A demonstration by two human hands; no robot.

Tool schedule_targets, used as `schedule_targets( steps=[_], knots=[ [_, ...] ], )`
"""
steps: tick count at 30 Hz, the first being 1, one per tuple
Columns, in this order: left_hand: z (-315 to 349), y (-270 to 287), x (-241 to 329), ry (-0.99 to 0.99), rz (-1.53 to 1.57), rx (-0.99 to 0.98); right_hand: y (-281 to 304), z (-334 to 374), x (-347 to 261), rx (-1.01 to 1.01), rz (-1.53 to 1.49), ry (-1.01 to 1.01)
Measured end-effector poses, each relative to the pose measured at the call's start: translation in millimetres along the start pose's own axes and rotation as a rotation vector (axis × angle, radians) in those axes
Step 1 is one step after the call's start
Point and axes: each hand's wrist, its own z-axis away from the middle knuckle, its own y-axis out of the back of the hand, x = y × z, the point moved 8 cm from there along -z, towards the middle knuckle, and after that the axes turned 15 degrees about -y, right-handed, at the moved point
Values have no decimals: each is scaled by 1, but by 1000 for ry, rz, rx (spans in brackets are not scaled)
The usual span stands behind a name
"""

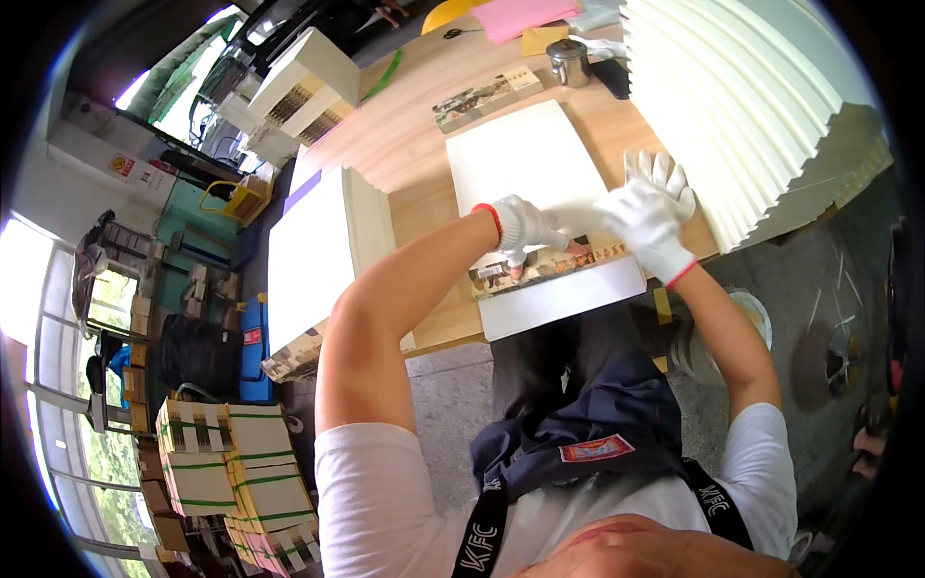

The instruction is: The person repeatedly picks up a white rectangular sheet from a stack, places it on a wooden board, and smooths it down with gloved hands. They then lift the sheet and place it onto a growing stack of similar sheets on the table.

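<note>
Left hand (525, 227): in a white glove, fingers apart, 2 bare tips on the patterned strip (605, 251).
Right hand (651, 214): gloved, fingers spread, by the right edge of the white sheet (520, 154); I cannot tell if it touches.
Patterned strip: on the table's near edge, between the white sheet and a white flap (578, 297).
Step now: looks like pressing the strip flat.
Next move: seems to need a steady left hand, so nothing slips.
Farther out: 1 small patterned box (487, 98), 1 metal cup (568, 64), 2 big white stacks (313, 260) on the table (414, 120).
</note>
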Motion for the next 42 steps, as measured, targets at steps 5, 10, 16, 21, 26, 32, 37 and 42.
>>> schedule_targets(
  steps=[5,10,16,21,26,32,37,42],
  knots=[
    [-4,4,-3,-55,-20,-22,-9,14,93,-278,428,-570],
    [-12,-7,-26,50,221,-102,40,2,53,-332,-698,-449],
    [-17,1,-18,-175,49,-40,21,19,-27,-188,-66,295],
    [-41,-40,-51,-104,-78,-7,-27,-7,-122,-706,-258,124],
    [-2,9,-20,252,387,-66,-83,7,-193,-225,-286,304],
    [-1,-1,-22,-75,95,111,-79,-1,-225,-161,-175,306],
    [-22,-9,-29,-72,-163,-65,-32,-2,-109,-507,-391,257],
    [-33,-17,-27,-107,-71,-167,-18,22,-24,-596,-171,116]
  ],
)
